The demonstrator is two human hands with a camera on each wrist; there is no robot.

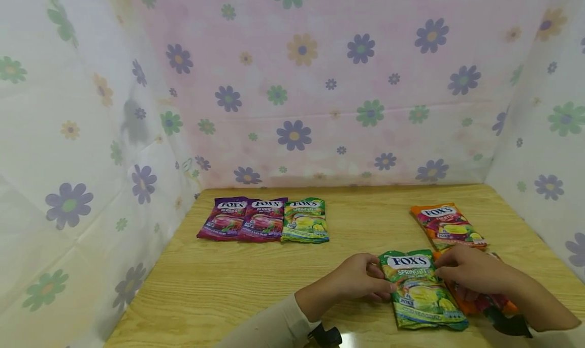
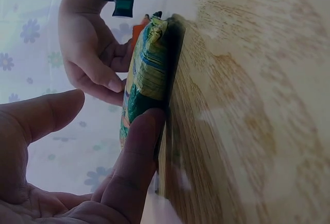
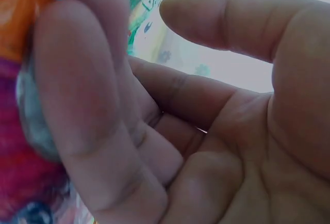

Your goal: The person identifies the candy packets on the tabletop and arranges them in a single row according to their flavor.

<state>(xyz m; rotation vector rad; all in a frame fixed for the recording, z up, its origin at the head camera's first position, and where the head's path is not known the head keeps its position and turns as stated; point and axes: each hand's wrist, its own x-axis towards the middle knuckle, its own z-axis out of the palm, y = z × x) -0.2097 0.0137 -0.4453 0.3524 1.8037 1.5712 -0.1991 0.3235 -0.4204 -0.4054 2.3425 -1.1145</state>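
Observation:
A green and yellow Fox's Spring Tea candy bag (image 1: 418, 292) lies face up at the front right, between both hands. At its left edge is my left hand (image 1: 354, 279); a fingertip (image 2: 147, 123) touches the bag's side, while the thumb stands apart from it. My right hand (image 1: 477, 272) is at the bag's right edge, its fingers bent and its thumb (image 3: 221, 20) held away from them. Under that hand lies an orange and red candy bag (image 1: 502, 305), partly hidden by the hand and the green bag. Its orange wrapper (image 3: 10, 17) shows close beside the fingers.
Two purple Fox's Berries bags (image 1: 224, 220) and another green Spring Tea bag (image 1: 305, 221) lie in a row at the back left. An orange Fox's Fruits bag (image 1: 450, 226) lies at the back right. Flowered cloth walls (image 1: 320, 94) enclose the wooden table (image 1: 219, 287).

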